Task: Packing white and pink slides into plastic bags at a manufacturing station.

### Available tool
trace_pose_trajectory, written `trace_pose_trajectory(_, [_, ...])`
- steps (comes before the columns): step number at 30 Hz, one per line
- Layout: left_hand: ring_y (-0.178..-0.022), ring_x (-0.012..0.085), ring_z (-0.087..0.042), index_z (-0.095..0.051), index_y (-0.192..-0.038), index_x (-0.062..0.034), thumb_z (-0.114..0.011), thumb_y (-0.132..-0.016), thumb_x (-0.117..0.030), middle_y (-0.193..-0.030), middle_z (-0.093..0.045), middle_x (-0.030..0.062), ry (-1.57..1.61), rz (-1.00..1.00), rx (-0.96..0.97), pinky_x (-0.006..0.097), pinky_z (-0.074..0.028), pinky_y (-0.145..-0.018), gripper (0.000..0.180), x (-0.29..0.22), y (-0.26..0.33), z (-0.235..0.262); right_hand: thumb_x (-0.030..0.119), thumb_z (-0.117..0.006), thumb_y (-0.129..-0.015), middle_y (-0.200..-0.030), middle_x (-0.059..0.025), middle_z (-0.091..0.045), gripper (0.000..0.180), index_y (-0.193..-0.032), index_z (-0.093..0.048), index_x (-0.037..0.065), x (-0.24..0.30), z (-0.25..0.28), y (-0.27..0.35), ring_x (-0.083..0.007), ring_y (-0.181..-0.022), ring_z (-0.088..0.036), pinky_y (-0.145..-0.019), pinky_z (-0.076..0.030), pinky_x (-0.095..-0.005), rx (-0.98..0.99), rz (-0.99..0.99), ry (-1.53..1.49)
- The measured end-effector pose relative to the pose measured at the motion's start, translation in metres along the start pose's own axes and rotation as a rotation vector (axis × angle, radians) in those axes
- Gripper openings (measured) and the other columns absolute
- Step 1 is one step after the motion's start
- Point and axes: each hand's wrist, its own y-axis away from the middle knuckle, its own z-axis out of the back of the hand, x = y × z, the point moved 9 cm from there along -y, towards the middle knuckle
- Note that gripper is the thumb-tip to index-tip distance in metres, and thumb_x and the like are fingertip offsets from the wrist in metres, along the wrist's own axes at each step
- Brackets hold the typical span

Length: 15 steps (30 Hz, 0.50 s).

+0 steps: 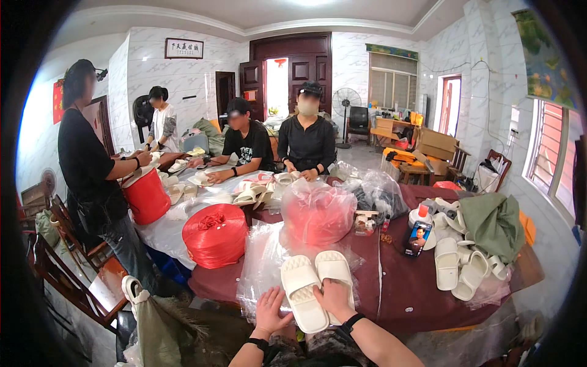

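A pair of cream slide slippers lies side by side at the table's near edge, toes pointing away from me. My right hand (334, 301) grips the right slipper (333, 264), its thumb reaching across to the inner edge of the left slipper (302, 286). Just left of the pair, my left hand (272, 311) rests with its fingers apart, on or just above a stack of clear plastic bags (260, 260). It holds nothing. The slippers partly cover the bags, and the right slipper's heel is hidden behind my right hand.
Beyond the bags sit a red twine roll (214, 235) and a clear bag of pink material (319, 211). Right on the maroon cloth (397, 275) are a phone (417, 238), loose slippers (447, 263) and a green sack (494, 226). Several people handle slippers across the table.
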Motion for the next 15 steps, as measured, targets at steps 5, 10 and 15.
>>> trace_pose_trajectory(5, [-0.136,0.0350,-0.046,-0.054,-0.138,-0.0089,-0.073,-0.075,-0.045,-0.144,-0.053,0.0151,-0.008,0.007,0.010,0.053,-0.031,-0.113,0.075,-0.0012,0.0023,0.0003,0.038,-0.063,-0.089,-0.073,-0.0185,-0.067,0.037,-0.081,-0.061,0.002,0.0002,0.0021,0.0023,-0.0373,-0.072,-0.066,-0.067,-0.051,-0.0493,-0.013,-0.004,-0.007])
trace_pose_trajectory(10, [-0.136,0.0355,-0.045,-0.053,-0.139,-0.0087,-0.073,-0.074,-0.045,-0.145,-0.052,0.0152,-0.006,0.007,0.031,0.054,-0.031,-0.113,0.077,0.0001,0.0006,-0.0014,0.037,-0.064,-0.088,-0.070,-0.0178,-0.066,0.036,-0.080,-0.061,0.002,0.0032,0.0057,0.0016,-0.0370,-0.071,-0.066,-0.065,-0.051,-0.0494,-0.064,0.032,0.016])
trace_pose_trajectory(15, [-0.136,0.0371,-0.045,-0.053,-0.139,-0.0086,-0.073,-0.074,-0.047,-0.145,-0.050,0.0161,0.003,0.023,0.054,0.053,-0.031,-0.113,0.078,0.0030,-0.0062,-0.0024,0.034,-0.064,-0.088,-0.077,-0.0203,-0.066,0.034,-0.085,-0.062,0.000,0.0028,0.0030,-0.0063,-0.0379,-0.069,-0.065,-0.063,-0.052,-0.0488,-0.001,0.031,0.001])
